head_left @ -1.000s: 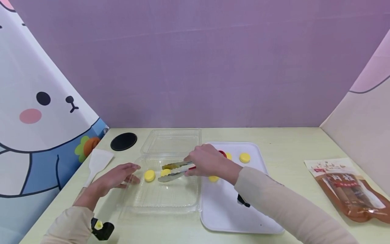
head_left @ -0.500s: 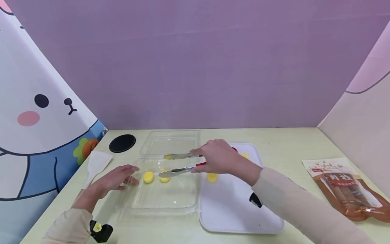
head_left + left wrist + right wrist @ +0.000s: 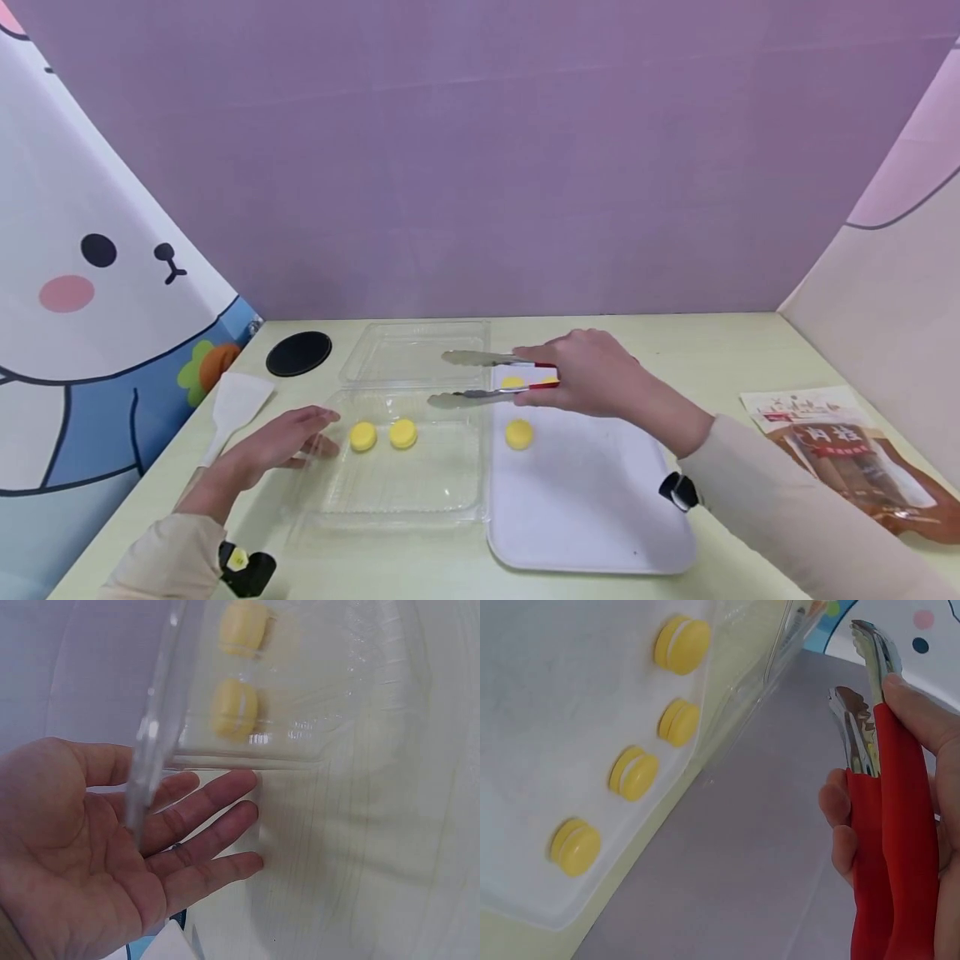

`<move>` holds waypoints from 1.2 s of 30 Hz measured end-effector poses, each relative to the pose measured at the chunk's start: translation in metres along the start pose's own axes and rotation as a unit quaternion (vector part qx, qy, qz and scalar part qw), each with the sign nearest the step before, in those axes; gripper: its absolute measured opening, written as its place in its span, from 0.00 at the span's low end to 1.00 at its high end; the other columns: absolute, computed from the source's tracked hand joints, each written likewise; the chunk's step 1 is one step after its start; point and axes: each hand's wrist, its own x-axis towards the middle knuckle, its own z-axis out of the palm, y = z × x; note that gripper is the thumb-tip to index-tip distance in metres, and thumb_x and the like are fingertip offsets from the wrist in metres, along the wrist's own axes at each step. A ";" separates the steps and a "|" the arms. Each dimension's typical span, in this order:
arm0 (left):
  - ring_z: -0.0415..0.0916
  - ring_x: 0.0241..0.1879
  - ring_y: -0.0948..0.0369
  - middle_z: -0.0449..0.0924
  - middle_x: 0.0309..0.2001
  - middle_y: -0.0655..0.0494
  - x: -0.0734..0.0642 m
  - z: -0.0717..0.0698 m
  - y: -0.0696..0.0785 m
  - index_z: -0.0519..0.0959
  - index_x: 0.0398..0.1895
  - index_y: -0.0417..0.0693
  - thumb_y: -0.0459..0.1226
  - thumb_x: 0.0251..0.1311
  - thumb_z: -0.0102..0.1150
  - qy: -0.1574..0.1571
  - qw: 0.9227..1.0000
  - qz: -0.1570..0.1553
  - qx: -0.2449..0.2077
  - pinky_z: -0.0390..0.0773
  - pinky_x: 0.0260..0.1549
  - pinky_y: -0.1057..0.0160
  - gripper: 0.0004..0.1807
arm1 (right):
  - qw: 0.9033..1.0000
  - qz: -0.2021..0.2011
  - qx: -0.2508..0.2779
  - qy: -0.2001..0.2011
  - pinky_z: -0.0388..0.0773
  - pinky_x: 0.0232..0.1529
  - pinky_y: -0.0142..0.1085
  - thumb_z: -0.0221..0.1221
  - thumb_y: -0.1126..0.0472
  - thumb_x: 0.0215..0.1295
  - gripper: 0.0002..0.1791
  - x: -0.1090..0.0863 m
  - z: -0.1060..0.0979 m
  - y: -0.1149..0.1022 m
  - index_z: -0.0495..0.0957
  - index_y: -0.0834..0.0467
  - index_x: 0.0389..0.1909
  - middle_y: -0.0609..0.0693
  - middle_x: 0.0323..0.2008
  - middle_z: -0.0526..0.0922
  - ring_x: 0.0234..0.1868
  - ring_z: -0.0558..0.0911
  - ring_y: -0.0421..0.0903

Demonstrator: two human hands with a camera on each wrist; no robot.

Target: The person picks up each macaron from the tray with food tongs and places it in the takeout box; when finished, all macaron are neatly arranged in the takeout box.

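Observation:
My right hand (image 3: 600, 375) holds metal tongs (image 3: 904, 825) by their red handles. The tips stand apart with nothing between them, above the clear hinged plastic box (image 3: 405, 496) and the tray's left edge. In the box's base lie two yellow macarons (image 3: 363, 436), side by side. Several more macarons (image 3: 634, 773) sit along one side of the white tray (image 3: 592, 517); in the head view the tongs and right hand hide part of that row. My left hand (image 3: 288, 442) is at the box's left wall, fingers loosely extended beside and below the rim (image 3: 154, 720).
Behind the base the box's clear lid (image 3: 416, 354) lies folded back. A white spatula (image 3: 238, 404) and a black round disc (image 3: 298, 353) are at the left. A brown-and-white food packet (image 3: 847, 458) lies at the right. A purple panel (image 3: 525, 167) rises behind the table.
The tongs have risen off the second macaron in the box, leaving it there. My right hand has moved right with them toward the tray. The left hand has stayed at the box.

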 end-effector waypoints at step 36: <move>0.76 0.57 0.41 0.83 0.50 0.39 0.001 -0.001 0.001 0.58 0.71 0.25 0.42 0.82 0.31 -0.010 1.000 0.004 0.017 0.75 0.55 0.37 0.28 | 0.996 0.062 0.042 -0.049 0.63 0.24 0.32 0.69 0.36 0.58 0.35 -0.069 0.023 0.044 0.84 0.55 0.59 0.34 0.16 0.69 0.21 0.66 0.34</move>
